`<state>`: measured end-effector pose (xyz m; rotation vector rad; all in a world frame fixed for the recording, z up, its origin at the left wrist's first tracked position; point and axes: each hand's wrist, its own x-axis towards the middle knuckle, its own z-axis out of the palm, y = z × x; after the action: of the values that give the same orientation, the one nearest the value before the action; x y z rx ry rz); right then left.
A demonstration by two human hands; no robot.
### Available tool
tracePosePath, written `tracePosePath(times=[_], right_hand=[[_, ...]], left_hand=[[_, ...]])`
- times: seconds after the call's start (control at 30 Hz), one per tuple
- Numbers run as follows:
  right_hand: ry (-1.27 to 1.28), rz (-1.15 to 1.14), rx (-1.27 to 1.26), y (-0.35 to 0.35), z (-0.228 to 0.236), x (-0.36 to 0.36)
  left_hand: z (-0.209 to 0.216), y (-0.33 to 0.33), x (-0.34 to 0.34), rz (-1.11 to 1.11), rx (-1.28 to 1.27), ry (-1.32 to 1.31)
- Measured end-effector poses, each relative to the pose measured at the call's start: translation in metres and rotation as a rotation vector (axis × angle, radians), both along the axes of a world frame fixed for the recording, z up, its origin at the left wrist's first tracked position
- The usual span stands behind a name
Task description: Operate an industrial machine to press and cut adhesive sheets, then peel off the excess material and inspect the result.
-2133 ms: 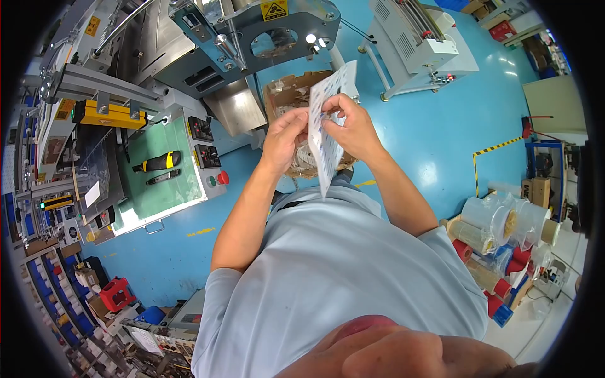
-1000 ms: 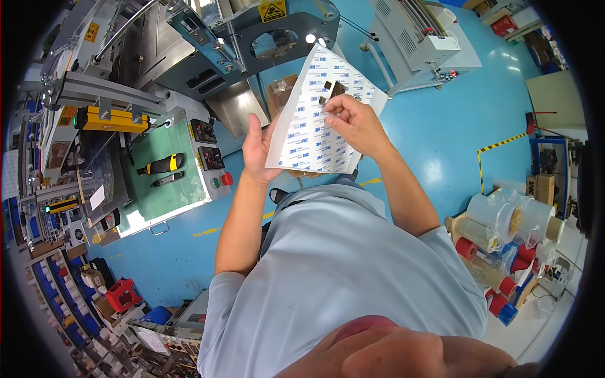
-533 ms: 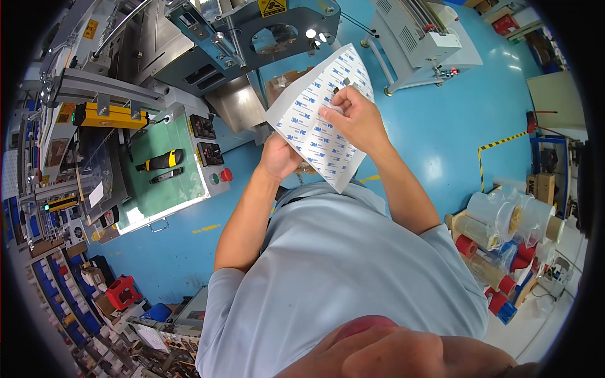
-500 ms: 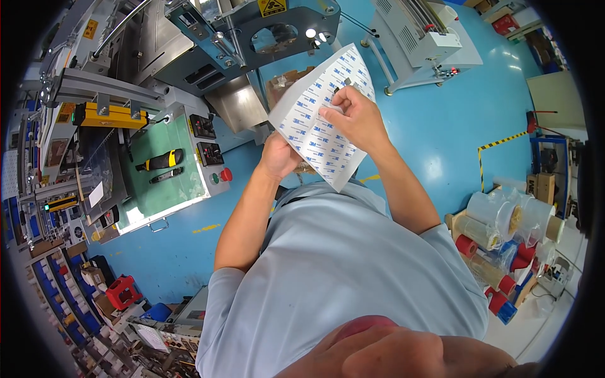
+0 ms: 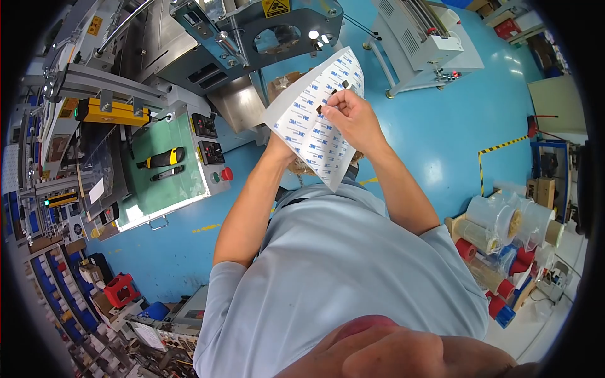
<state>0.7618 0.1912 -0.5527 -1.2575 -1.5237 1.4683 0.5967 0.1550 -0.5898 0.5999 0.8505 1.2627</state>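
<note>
A white sheet of backing paper (image 5: 321, 143) with blue print is held up at an angle in front of me. My left hand (image 5: 280, 151) grips its lower left edge, with the fingers hidden behind it. Over the middle of the sheet, my right hand (image 5: 354, 120) is closed in a pinch. At its fingertips shows a small dark piece (image 5: 319, 109); whether it still touches the paper I cannot tell. Another small dark piece (image 5: 345, 84) lies on the sheet just beyond the right knuckles.
Left of me stands a machine with a green worktop (image 5: 148, 189), on which lies a yellow and black hand tool (image 5: 161, 158). A red button (image 5: 227, 174) sits at its corner. A grey machine (image 5: 422, 50) stands far right; wrapped film rolls (image 5: 488, 214) are stacked at the right.
The sheet has shifted slightly left and turned a little. My right hand has moved slightly left and down across it, and dark pieces now show more plainly near its fingers.
</note>
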Motion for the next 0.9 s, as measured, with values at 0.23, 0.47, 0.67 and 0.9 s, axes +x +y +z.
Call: tracePosePath(times=[0.23, 0.47, 0.67, 0.9], right_hand=[[0.036, -0.068, 0.048, 0.005, -0.016, 0.002], [-0.232, -0.043, 0.050, 0.004, 0.000, -0.002], [0.047, -0.025, -0.023, 0.003, -0.009, -0.002], [-0.166, 0.017, 0.099, 0.004, -0.003, -0.003]], left_hand=[[0.014, -0.012, -0.001, -0.084, -0.084, -0.256], [0.020, -0.009, -0.003, -0.091, -0.063, -0.084], [0.026, -0.009, -0.004, -0.029, -0.058, 0.058], [0.009, -0.014, -0.008, -0.079, -0.208, -0.164]])
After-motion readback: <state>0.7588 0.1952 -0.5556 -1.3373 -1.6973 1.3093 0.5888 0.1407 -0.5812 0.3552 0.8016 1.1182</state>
